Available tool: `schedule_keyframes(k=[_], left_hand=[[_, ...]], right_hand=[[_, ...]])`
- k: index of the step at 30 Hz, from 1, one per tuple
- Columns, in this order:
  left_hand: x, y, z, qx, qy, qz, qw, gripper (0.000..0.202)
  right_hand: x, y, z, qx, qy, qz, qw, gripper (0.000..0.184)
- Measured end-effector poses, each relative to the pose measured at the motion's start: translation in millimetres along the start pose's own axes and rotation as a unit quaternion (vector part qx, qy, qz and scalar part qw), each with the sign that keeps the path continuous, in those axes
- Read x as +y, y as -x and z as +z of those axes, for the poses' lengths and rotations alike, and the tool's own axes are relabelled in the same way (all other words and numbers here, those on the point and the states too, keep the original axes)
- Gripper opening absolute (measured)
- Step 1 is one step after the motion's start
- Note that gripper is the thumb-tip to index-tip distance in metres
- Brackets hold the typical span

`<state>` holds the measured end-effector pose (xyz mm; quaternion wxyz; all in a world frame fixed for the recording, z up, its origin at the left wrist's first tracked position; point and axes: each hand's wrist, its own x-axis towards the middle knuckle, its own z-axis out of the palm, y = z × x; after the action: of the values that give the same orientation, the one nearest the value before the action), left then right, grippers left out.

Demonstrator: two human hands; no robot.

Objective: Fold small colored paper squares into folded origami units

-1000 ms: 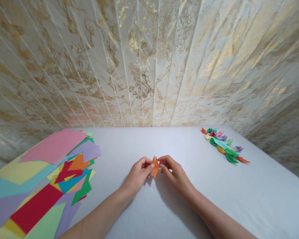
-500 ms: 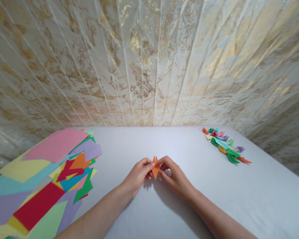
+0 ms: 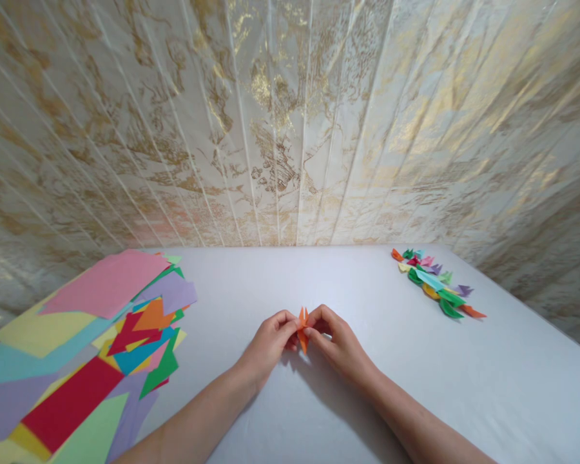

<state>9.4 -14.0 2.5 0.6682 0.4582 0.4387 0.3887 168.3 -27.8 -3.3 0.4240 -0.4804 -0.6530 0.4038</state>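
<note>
A small folded orange paper piece (image 3: 302,327) is pinched between both hands just above the white table (image 3: 488,386), near its middle. My left hand (image 3: 268,343) grips its left side with thumb and forefinger. My right hand (image 3: 337,340) grips its right side the same way. The two sides of the piece are pressed close together, so only a narrow orange strip with two small tips shows between my fingers.
A spread pile of coloured paper sheets and cut scraps (image 3: 84,348) covers the table's left side. A row of several small folded coloured pieces (image 3: 437,283) lies at the back right. A gold-patterned wall (image 3: 290,116) rises behind the table.
My hands have drawn closer together and the orange piece has been folded narrower; its wide pointed shape is now a thin strip between my fingers.
</note>
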Motion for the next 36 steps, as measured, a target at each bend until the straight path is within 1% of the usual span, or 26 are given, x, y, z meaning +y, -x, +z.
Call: schedule_keyframes(k=[3,5,8,11,15,18,20,25,36], left_hand=[[0.3,2.5,3.0,0.017,-0.021,0.014,1.000,0.023],[-0.4,3.5,4.0,0.025,-0.032,0.017,0.999,0.025],[-2.0,4.0,4.0,0.029,-0.040,0.014,0.999,0.027],[-3.0,4.0,3.6,0.025,-0.048,0.017,0.998,0.030],[-4.3,3.4,3.7,0.010,-0.075,0.038,0.996,0.036],[-5.2,2.8,3.4,0.000,-0.118,0.064,0.991,0.033],[-5.2,2.4,3.0,0.004,-0.135,0.076,0.988,0.030],[-4.1,1.1,2.6,0.011,-0.136,0.079,0.988,0.029],[-2.2,2.2,4.1,0.025,-0.127,0.070,0.989,0.029]], right_hand=[[-0.9,1.1,1.3,0.009,0.019,-0.011,1.000,0.003],[-1.3,1.4,1.7,0.014,0.031,-0.021,0.999,0.005],[-1.3,0.9,1.7,0.012,0.021,-0.006,1.000,0.008],[-0.3,-0.7,1.3,0.010,0.005,0.024,1.000,0.009],[2.9,-3.0,-0.3,0.018,-0.003,0.034,0.999,0.013],[3.6,-3.7,-2.0,0.017,-0.020,0.035,0.999,0.015],[2.3,-3.7,-2.8,0.011,-0.031,0.036,0.999,0.016],[-1.0,-3.5,-3.3,0.003,-0.038,0.031,0.999,0.017],[5.5,-2.9,0.4,0.036,-0.036,0.035,0.998,0.013]])
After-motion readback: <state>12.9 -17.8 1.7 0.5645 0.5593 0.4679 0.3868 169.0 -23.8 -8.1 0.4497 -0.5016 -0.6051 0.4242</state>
